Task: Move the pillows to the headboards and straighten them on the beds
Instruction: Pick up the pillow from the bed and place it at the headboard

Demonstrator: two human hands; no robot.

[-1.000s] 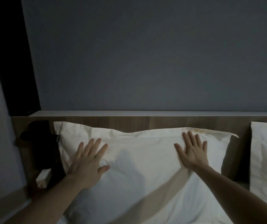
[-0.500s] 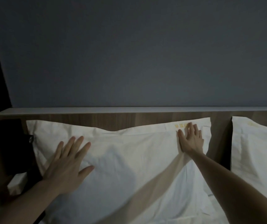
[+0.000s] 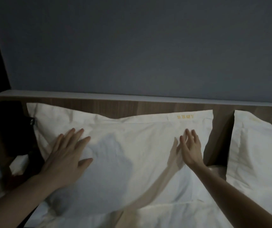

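Note:
A white pillow [image 3: 128,155] with small yellow lettering near its top right corner leans against the wooden headboard [image 3: 132,106]. My left hand [image 3: 66,155] lies flat on the pillow's left part, fingers straight and spread. My right hand [image 3: 189,145] is at the pillow's right part with straight fingers; whether it touches the cloth or hovers just off it is unclear. A second white pillow [image 3: 260,155] leans on the headboard at the right, partly cut off by the frame.
A dark object [image 3: 8,129] stands at the left beside the pillow. A pale ledge [image 3: 148,97] tops the headboard under a grey wall. White bedding [image 3: 173,216] lies below the pillows. The room is dim.
My right hand has slid down from the pillow's top edge, uncovering the yellow lettering. My left hand stays flat on the left part. The view has tilted slightly.

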